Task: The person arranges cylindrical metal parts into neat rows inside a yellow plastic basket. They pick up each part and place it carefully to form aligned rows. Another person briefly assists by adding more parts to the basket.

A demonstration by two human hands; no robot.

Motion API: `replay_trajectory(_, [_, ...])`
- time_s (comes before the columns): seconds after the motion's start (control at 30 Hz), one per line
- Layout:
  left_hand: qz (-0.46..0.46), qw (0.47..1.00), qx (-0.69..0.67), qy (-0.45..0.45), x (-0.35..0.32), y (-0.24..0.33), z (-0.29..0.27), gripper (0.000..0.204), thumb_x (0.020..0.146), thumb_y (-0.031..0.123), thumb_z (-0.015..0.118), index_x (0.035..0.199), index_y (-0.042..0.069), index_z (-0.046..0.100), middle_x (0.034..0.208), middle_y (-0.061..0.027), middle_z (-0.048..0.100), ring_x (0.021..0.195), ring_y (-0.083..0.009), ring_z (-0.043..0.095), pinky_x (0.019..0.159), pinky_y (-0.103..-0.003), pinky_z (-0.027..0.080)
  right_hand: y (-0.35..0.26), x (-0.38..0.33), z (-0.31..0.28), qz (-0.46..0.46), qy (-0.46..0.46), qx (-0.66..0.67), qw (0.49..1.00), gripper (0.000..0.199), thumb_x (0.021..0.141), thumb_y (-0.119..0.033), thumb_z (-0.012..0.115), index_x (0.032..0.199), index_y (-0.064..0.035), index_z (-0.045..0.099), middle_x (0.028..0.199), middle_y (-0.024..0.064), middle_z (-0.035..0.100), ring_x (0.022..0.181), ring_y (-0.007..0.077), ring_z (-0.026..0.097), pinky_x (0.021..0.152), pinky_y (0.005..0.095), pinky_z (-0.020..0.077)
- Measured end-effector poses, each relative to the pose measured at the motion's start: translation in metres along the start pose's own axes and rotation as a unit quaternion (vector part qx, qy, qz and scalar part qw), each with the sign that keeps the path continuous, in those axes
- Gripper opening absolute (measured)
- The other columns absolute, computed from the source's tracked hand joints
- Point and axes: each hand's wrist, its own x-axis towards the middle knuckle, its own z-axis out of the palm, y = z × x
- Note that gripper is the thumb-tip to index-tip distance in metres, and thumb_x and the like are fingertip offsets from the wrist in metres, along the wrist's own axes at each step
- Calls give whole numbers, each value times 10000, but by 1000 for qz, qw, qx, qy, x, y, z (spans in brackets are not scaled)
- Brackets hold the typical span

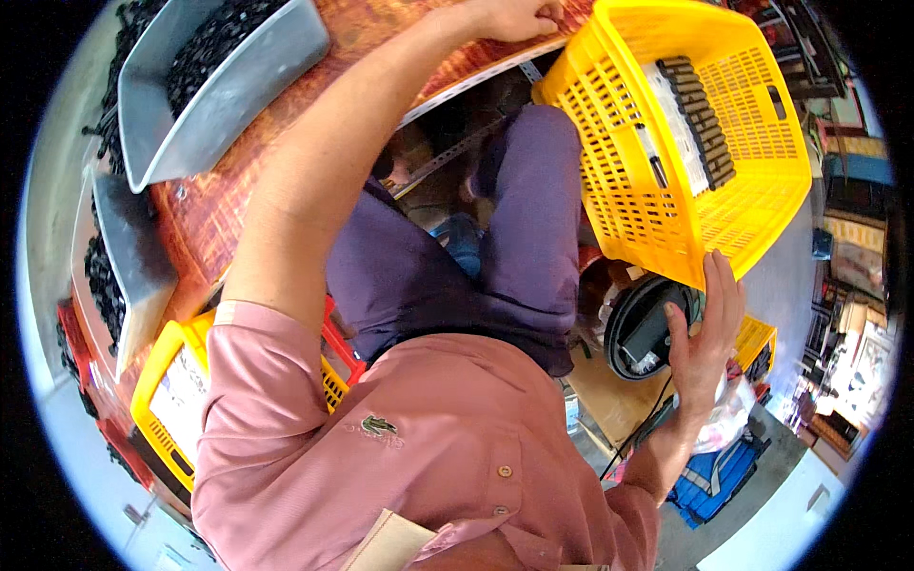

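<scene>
At the top edge, my left hand (519, 17) is partly cut off by the picture. Its fingers are curled closed over the table, and whatever they may hold is hidden. A yellow plastic basket (614, 176) stands tilted to my right, beside my knee. Inside it lie a white sheet or pack (687, 133) and a row of dark rod-like pieces (703, 124). My right hand (709, 333) is at the basket's near corner, fingers stretched out with the tips against the rim and the thumb apart.
A reddish wooden table (214, 224) is on the left. On it are a grey bin (228, 105) of small black parts and a second bin (133, 266). Another yellow basket (157, 390) is by my left elbow. A round black container (624, 324) and blue bag (714, 481) sit at right.
</scene>
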Motion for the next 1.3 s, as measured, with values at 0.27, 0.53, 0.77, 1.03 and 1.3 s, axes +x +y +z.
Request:
replay_trajectory(0.27, [126, 970, 67, 197, -35, -49, 45, 216, 923, 180, 643, 1090, 42, 645, 1105, -149, 674, 1097, -334, 635, 967, -422, 505, -8, -10, 33, 40, 21, -19, 999, 635, 834, -101, 734, 1424, -46, 506, 1463, 159, 507, 1391, 338, 441, 1188, 511, 278])
replay_trajectory(0.53, [111, 951, 75, 280, -47, -38, 48, 226, 903, 162, 651, 1084, 26, 651, 1075, -163, 681, 1025, -348, 660, 898, -422, 530, -12, -19, 45, 31, 9, -85, 996, 590, 837, -154, 746, 1380, -56, 537, 1500, 148, 448, 1421, 346, 389, 1189, 530, 260])
replay_trajectory(0.77, [11, 968, -39, 246, -59, -17, 38, 268, 916, 221, 671, 1094, 22, 684, 1072, -146, 700, 965, -273, 689, 852, -374, 538, -3, -24, 41, 22, 37, -39, 998, 580, 793, -126, 779, 1323, -26, 565, 1469, 179, 459, 1374, 363, 434, 1162, 527, 299])
replay_trajectory(1.03, [5, 958, -64, 281, -58, -25, 35, 267, 888, 258, 683, 1031, 34, 711, 1034, -142, 717, 970, -288, 688, 866, -382, 532, 6, -24, 51, -3, 94, 6, 996, 540, 756, -104, 796, 1254, -10, 612, 1426, 196, 500, 1338, 393, 463, 1121, 534, 354])
replay_trajectory(1.3, [-45, 956, -93, 274, -56, -16, 34, 260, 898, 247, 660, 995, 9, 702, 994, -148, 713, 932, -275, 686, 839, -374, 523, 9, -16, 50, 33, 103, 26, 994, 590, 788, -128, 784, 1328, -26, 569, 1442, 181, 492, 1351, 374, 457, 1130, 523, 349])
